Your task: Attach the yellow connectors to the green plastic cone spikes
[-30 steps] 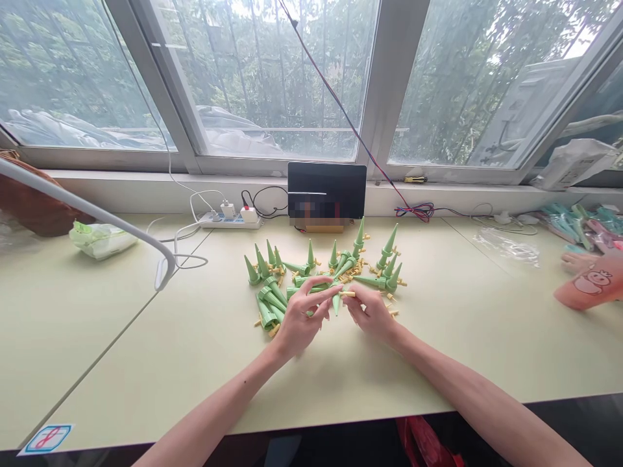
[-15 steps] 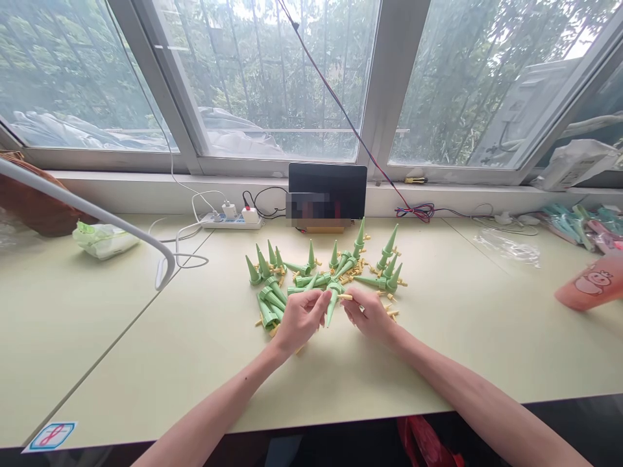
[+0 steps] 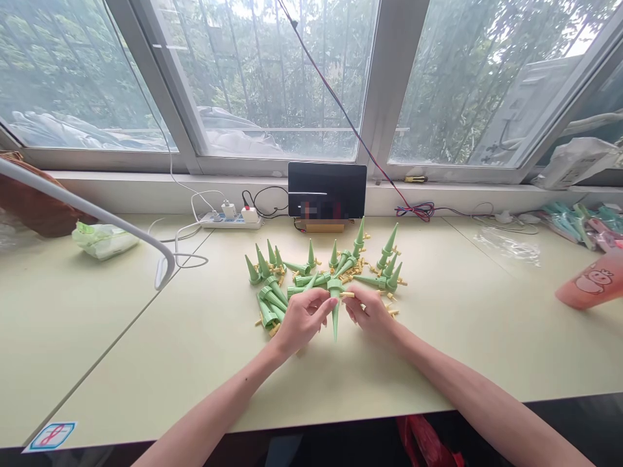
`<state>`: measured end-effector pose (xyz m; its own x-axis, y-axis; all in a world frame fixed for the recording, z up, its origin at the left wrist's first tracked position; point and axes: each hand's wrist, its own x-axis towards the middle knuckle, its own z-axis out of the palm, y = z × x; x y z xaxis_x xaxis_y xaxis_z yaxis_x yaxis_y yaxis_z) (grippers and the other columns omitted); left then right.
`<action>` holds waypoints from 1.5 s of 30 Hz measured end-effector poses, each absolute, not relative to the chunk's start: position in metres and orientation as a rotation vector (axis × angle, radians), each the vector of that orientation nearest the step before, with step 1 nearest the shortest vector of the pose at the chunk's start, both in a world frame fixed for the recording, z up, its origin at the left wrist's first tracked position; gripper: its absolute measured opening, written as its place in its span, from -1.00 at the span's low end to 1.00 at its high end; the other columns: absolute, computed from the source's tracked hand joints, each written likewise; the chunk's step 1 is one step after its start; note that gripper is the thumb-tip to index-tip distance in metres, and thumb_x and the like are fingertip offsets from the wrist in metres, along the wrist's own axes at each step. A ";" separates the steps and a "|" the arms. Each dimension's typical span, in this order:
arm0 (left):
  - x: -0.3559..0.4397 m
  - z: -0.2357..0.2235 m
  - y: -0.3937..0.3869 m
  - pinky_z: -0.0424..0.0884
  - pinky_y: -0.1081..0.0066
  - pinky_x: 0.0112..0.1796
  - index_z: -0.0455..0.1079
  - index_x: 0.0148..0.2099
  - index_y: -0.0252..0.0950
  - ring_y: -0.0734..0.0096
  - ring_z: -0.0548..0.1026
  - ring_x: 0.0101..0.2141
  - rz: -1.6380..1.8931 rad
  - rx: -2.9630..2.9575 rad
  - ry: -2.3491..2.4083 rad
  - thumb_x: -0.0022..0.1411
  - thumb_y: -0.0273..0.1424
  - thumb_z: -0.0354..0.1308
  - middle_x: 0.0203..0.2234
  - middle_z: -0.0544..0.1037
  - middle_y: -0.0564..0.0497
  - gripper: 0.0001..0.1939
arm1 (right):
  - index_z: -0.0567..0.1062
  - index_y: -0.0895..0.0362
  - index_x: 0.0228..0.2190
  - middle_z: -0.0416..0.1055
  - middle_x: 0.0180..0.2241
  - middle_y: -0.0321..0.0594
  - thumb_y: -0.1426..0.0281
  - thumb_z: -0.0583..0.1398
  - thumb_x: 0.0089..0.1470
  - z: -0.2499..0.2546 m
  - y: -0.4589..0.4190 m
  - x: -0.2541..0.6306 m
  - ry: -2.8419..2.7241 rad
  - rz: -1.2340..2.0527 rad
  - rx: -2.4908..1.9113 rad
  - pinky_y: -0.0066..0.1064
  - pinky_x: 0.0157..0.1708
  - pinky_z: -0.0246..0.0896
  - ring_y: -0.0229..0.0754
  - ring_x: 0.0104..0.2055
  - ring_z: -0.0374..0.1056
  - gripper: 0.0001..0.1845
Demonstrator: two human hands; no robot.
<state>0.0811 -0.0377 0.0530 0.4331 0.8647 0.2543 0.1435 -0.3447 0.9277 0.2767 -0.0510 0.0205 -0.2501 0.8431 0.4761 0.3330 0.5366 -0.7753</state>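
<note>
My left hand (image 3: 309,318) pinches a green plant watering spike (image 3: 335,310), its ridged cap up and its tip pointing down. To its right, my right hand (image 3: 366,310) has its fingers closed on a small yellow valve (image 3: 347,294). The valve's near end points at the spike just below the cap; whether they touch I cannot tell. Beyond my hands, more green spikes (image 3: 311,280) lie or stand in a loose group on the table. Small yellow valves (image 3: 360,267) are scattered among them, and several standing spikes (image 3: 388,241) have yellow pieces at their sides.
A dark-screened tablet (image 3: 327,189) stands behind the spikes. On the left are a power strip (image 3: 232,222), a white curved bar (image 3: 121,224) and a green-white packet (image 3: 106,240). To the right sit a tilted pink cup (image 3: 592,282) and clear plastic wrap (image 3: 509,246).
The spike in my left hand has turned more upright, and its tip now reaches lower toward me. My right hand with the yellow valve has hardly moved.
</note>
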 end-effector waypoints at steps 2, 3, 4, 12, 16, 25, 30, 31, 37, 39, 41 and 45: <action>0.081 0.052 -0.038 0.35 0.56 -0.61 0.42 -0.30 -0.34 0.53 0.40 -0.64 1.005 1.801 0.885 0.30 -0.19 0.19 -0.61 0.37 0.11 -0.71 | 0.20 0.07 -0.47 0.23 -0.63 -0.39 0.32 0.01 0.37 0.020 -0.050 0.277 -1.817 0.661 -0.961 -0.47 -0.57 0.05 -0.30 -0.62 0.17 -0.68; 0.081 0.051 -0.038 0.36 0.56 -0.61 0.43 -0.28 -0.34 0.54 0.41 -0.63 1.013 1.815 0.883 0.30 -0.21 0.20 -0.58 0.39 0.10 -0.73 | 0.20 0.07 -0.47 0.23 -0.63 -0.39 0.32 0.01 0.37 0.020 -0.050 0.277 -1.818 0.655 -0.950 -0.47 -0.57 0.05 -0.30 -0.62 0.18 -0.68; 0.081 0.051 -0.038 0.37 0.55 -0.61 0.45 -0.25 -0.34 0.54 0.41 -0.62 1.022 1.824 0.875 0.30 -0.23 0.21 -0.54 0.42 0.07 -0.75 | 0.20 0.07 -0.47 0.23 -0.63 -0.39 0.31 0.00 0.37 0.020 -0.050 0.276 -1.823 0.651 -0.938 -0.46 -0.57 0.04 -0.30 -0.62 0.18 -0.68; 0.083 0.045 -0.035 0.43 0.56 -0.65 0.53 -0.08 -0.28 0.62 0.40 -0.58 1.134 1.782 0.742 0.30 -0.30 0.23 -0.28 0.43 -0.01 -0.80 | 0.28 0.08 -0.40 0.22 -0.62 -0.40 0.32 0.00 0.39 0.024 -0.053 0.275 -1.846 0.620 -0.895 -0.45 -0.55 0.05 -0.30 -0.63 0.17 -0.72; 0.083 0.045 -0.034 0.43 0.58 -0.67 0.57 -0.11 -0.24 0.64 0.40 -0.59 1.196 1.749 0.709 0.23 -0.33 0.31 -0.29 0.41 0.02 -0.82 | 0.27 0.08 -0.44 0.25 -0.63 -0.38 0.26 0.00 0.39 0.026 -0.054 0.274 -1.817 0.628 -0.894 -0.44 -0.56 0.05 -0.29 -0.63 0.17 -0.66; 0.082 0.044 -0.033 0.45 0.60 -0.68 0.54 -0.11 -0.23 0.68 0.40 -0.61 1.259 1.773 0.678 0.22 -0.37 0.33 -0.30 0.40 0.04 -0.82 | 0.29 0.09 -0.45 0.25 -0.69 -0.41 0.07 0.07 0.33 0.030 -0.055 0.267 -1.564 1.000 -0.891 -0.46 -0.66 0.07 -0.32 -0.72 0.16 -0.59; 0.082 0.041 -0.032 0.45 0.61 -0.67 0.54 -0.05 -0.22 0.68 0.40 -0.59 1.273 1.794 0.678 0.24 -0.39 0.31 -0.28 0.41 0.03 -0.79 | 0.34 0.12 -0.45 0.29 -0.71 -0.42 0.06 0.14 0.29 0.033 -0.055 0.265 -1.402 1.260 -0.818 -0.49 -0.71 0.06 -0.33 -0.75 0.20 -0.58; 0.082 0.041 -0.031 0.46 0.61 -0.66 0.54 -0.05 -0.21 0.68 0.40 -0.58 1.276 1.798 0.676 0.24 -0.40 0.30 -0.27 0.41 0.03 -0.78 | 0.34 0.12 -0.45 0.29 -0.71 -0.42 0.06 0.15 0.28 0.033 -0.055 0.264 -1.378 1.293 -0.805 -0.49 -0.71 0.06 -0.33 -0.75 0.20 -0.58; 0.080 0.040 -0.031 0.48 0.61 -0.63 0.55 0.01 -0.19 0.69 0.38 -0.57 1.272 1.818 0.679 0.28 -0.39 0.26 -0.24 0.42 0.02 -0.76 | 0.36 0.14 -0.51 0.27 -0.72 -0.41 0.08 0.18 0.27 0.029 -0.053 0.265 -1.283 1.450 -0.738 -0.51 -0.71 0.01 -0.36 -0.75 0.16 -0.55; 0.080 0.040 -0.031 0.48 0.61 -0.62 0.55 0.01 -0.18 0.69 0.37 -0.57 1.269 1.823 0.690 0.30 -0.37 0.24 -0.23 0.43 0.01 -0.76 | 0.35 0.14 -0.52 0.26 -0.73 -0.42 0.07 0.19 0.26 0.028 -0.053 0.265 -1.275 1.481 -0.735 -0.51 -0.71 0.00 -0.36 -0.76 0.14 -0.53; 0.081 0.039 -0.031 0.48 0.60 -0.62 0.54 0.01 -0.19 0.68 0.37 -0.57 1.256 1.835 0.717 0.31 -0.34 0.22 -0.21 0.43 0.00 -0.76 | 0.34 0.13 -0.52 0.26 -0.73 -0.43 0.04 0.19 0.25 0.028 -0.053 0.264 -1.273 1.482 -0.757 -0.50 -0.71 0.00 -0.36 -0.76 0.13 -0.52; 0.083 0.042 -0.034 0.47 0.58 -0.61 0.48 0.04 -0.19 0.65 0.41 -0.55 1.237 1.850 0.857 0.35 -0.29 0.15 -0.13 0.42 -0.04 -0.74 | 0.33 0.12 -0.52 0.24 -0.75 -0.44 0.00 0.17 0.24 0.032 -0.053 0.262 -1.262 1.408 -0.816 -0.49 -0.70 -0.01 -0.35 -0.76 0.12 -0.50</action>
<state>0.0832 -0.0340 0.0417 0.3122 0.8377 0.4482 0.1250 -0.5039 0.8547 0.2624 -0.0531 0.0317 -0.2384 0.9605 0.1433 -0.2474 0.0827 -0.9654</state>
